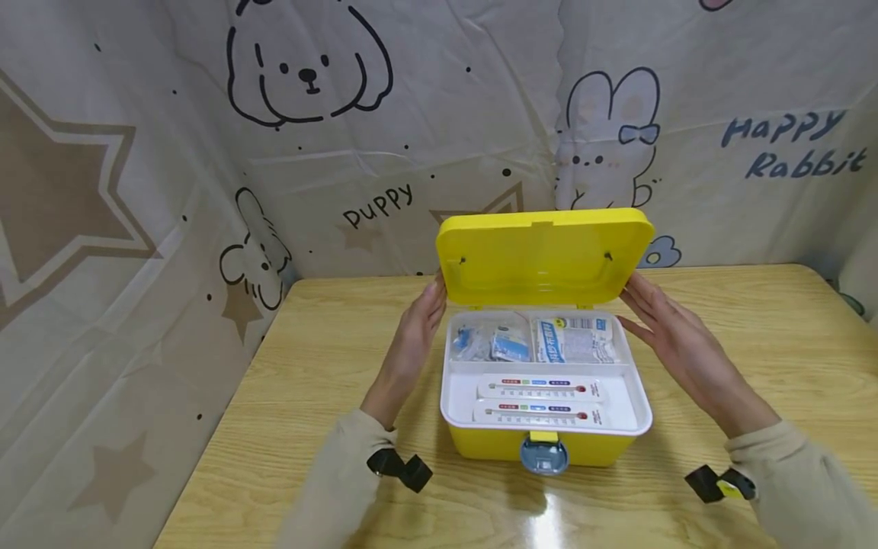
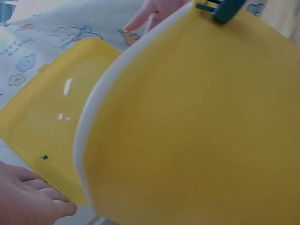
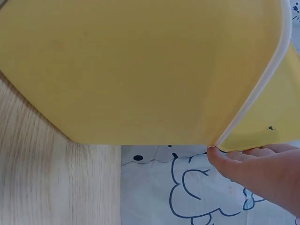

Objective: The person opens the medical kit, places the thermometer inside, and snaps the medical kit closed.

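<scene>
A yellow first-aid-style box point(image 1: 473, 444) stands on the table with its yellow lid point(image 1: 542, 267) raised and tilted back. My left hand point(image 1: 414, 335) is at the lid's left edge with fingers extended. On the other side my right hand point(image 1: 679, 347) has its fingers out along the lid's lower right edge, its thumb by the box's rear corner. Inside, a white tray point(image 1: 624, 396) carries two strips point(image 1: 538, 390) printed with thermometer scales in its front compartment. Behind them lie a blue-and-white packet point(image 1: 583, 341) and small clear-wrapped items point(image 1: 473, 345). A grey-blue latch point(image 1: 545, 455) hangs down in front.
The wooden table point(image 1: 274, 427) reaches back to a printed cloth point(image 1: 466, 130) hanging behind the box. More of that cloth hangs along the left side. A black strap point(image 1: 400, 467) with a small block sits on each sleeved wrist.
</scene>
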Action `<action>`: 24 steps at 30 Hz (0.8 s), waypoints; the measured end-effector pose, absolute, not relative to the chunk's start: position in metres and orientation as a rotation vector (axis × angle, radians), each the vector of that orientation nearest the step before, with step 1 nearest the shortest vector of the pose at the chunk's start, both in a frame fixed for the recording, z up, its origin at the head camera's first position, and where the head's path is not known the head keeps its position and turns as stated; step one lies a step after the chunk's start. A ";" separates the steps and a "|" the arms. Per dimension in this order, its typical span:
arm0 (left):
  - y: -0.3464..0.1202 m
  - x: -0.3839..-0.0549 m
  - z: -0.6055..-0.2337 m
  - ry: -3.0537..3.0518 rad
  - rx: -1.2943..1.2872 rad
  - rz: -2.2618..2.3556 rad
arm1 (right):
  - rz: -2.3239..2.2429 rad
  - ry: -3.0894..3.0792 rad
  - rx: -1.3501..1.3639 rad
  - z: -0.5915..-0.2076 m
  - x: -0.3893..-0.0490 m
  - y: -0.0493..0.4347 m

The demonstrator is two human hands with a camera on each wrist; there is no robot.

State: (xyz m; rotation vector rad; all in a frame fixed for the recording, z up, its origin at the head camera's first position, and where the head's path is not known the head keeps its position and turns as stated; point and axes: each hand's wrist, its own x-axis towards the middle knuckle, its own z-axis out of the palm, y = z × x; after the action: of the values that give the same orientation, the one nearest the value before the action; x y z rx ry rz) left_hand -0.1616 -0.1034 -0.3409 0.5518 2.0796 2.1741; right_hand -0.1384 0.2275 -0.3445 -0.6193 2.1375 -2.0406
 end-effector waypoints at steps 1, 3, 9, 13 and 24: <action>-0.103 -0.161 -0.341 2.085 0.545 2.176 | -2.042 2.144 -0.612 -0.345 -0.138 0.227; -0.103 -0.161 -0.341 2.089 0.541 2.182 | -2.042 2.159 -0.606 -0.345 -0.137 0.225; -0.103 -0.156 -0.342 2.138 0.496 2.168 | -2.036 2.198 -0.589 -0.346 -0.133 0.223; -0.104 -0.154 -0.342 2.203 0.500 2.138 | -2.036 2.228 -0.598 -0.348 -0.129 0.220; -0.108 -0.147 -0.344 2.317 0.573 2.074 | -2.029 2.281 -0.614 -0.352 -0.119 0.215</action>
State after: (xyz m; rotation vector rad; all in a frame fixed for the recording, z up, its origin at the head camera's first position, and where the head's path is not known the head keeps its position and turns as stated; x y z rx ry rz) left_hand -0.1465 -0.1076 -0.3440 0.5735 2.3168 2.0738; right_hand -0.1191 0.2152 -0.3519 -0.6138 2.2815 -2.0293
